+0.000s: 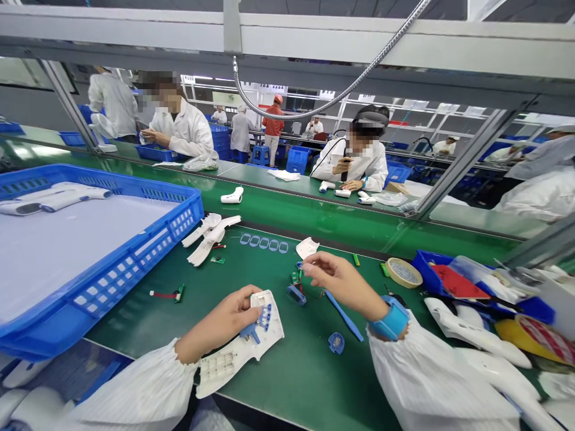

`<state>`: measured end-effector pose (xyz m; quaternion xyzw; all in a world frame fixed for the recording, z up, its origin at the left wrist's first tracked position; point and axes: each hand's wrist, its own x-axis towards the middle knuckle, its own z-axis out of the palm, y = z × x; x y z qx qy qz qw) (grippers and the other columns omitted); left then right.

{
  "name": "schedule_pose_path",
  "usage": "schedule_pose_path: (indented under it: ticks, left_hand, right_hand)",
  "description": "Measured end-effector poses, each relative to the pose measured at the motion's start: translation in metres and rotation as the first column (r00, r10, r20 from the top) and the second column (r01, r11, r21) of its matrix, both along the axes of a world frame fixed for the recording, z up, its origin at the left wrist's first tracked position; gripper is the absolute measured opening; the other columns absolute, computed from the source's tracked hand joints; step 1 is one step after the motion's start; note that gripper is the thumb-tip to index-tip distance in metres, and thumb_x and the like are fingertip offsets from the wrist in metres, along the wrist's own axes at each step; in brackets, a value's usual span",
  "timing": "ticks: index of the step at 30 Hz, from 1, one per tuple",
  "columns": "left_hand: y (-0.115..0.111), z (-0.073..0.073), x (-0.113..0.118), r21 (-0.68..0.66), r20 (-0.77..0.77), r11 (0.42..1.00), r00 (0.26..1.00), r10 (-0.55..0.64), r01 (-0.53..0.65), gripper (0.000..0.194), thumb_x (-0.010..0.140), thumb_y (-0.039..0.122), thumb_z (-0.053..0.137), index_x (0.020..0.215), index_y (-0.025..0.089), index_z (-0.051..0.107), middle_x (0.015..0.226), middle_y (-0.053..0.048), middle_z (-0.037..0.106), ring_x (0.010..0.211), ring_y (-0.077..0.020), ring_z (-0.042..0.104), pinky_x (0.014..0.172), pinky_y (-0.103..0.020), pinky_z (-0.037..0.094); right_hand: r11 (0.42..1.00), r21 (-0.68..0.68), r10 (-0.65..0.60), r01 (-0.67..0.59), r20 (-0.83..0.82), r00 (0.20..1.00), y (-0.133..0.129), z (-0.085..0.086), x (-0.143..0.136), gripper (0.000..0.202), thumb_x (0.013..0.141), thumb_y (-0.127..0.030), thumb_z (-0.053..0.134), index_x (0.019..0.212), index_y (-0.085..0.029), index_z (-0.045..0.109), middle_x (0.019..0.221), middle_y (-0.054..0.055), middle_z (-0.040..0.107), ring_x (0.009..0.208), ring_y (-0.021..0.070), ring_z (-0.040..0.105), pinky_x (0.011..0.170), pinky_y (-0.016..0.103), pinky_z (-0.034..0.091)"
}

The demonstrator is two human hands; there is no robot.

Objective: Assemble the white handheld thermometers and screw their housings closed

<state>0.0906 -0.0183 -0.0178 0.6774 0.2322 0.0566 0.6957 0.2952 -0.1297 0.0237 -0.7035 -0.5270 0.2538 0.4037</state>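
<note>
My left hand (231, 317) grips a white plastic housing half (274, 329), its ribbed inner side facing up. A blue plastic insert (260, 323) lies in the housing, with my thumb against it. My right hand (330, 275) has its fingertips pinched together beside a small green circuit board (295, 278); what they hold is too small to make out. A blue-framed display part (296, 294) is just below that board. Near my right hand are a blue pry tool (345, 316), a small blue cap (336, 342) and a white curved cover (307, 246).
At left stands a blue crate (179, 221) with white housings. White shells (213, 236) and a wired board (173, 294) lie near it. Several clear-blue frames (263, 242) form a row. A screw dish (404, 272) and blue bin (422, 263) sit right. Co-workers sit opposite.
</note>
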Motion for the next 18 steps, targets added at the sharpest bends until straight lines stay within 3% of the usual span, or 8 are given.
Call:
schedule_pose_path:
  ticks: [5, 9, 14, 18]
  left_hand:
    - [0.000, -0.002, 0.015, 0.059, -0.072, 0.986, 0.986, -0.150, 0.154, 0.031, 0.080, 0.039, 0.055, 0.100, 0.016, 0.053, 0.064, 0.002, 0.057, 0.050, -0.0101, 0.048, 0.045, -0.019, 0.034]
    - [-0.002, -0.006, 0.033, 0.261, -0.126, 0.931, 0.965, -0.231, 0.257, 0.035, 0.079, 0.042, 0.055, 0.104, 0.018, 0.060, 0.060, 0.003, 0.052, 0.048, -0.0110, 0.040, 0.043, -0.021, 0.029]
    - [-0.008, -0.008, 0.039, 0.412, -0.094, 0.881, 0.973, -0.212, 0.232, 0.037, 0.078, 0.039, 0.058, 0.111, 0.023, 0.062, 0.078, -0.002, 0.058, 0.069, -0.0178, 0.052, 0.060, -0.024, 0.037]
    - [-0.010, -0.006, 0.037, 0.544, -0.048, 0.823, 0.985, -0.168, 0.167, 0.033, 0.078, 0.039, 0.057, 0.108, 0.027, 0.062, 0.093, -0.004, 0.058, 0.086, -0.0213, 0.053, 0.074, -0.028, 0.039]
  right_hand:
    - [0.995, -0.097, 0.011, 0.005, 0.160, 0.987, -0.023, 0.003, 0.023, 0.019, 0.082, -0.034, 0.051, 0.090, -0.020, 0.061, 0.077, 0.002, 0.063, 0.070, 0.0170, 0.060, 0.064, 0.030, 0.047]
    - [0.983, -0.182, 0.080, -0.023, 0.311, 0.947, -0.030, -0.007, 0.022, 0.017, 0.079, -0.024, 0.054, 0.094, -0.021, 0.063, 0.092, 0.005, 0.066, 0.082, 0.0203, 0.060, 0.073, 0.034, 0.046]
    - [0.966, -0.251, 0.172, -0.059, 0.454, 0.875, -0.024, -0.017, 0.018, 0.027, 0.075, -0.019, 0.061, 0.102, -0.017, 0.064, 0.101, 0.012, 0.063, 0.100, 0.0277, 0.053, 0.086, 0.041, 0.041]
    - [0.966, -0.249, 0.187, -0.065, 0.506, 0.842, -0.007, -0.020, 0.014, 0.029, 0.082, -0.018, 0.054, 0.111, -0.018, 0.060, 0.107, 0.011, 0.062, 0.102, 0.0245, 0.053, 0.087, 0.036, 0.040]
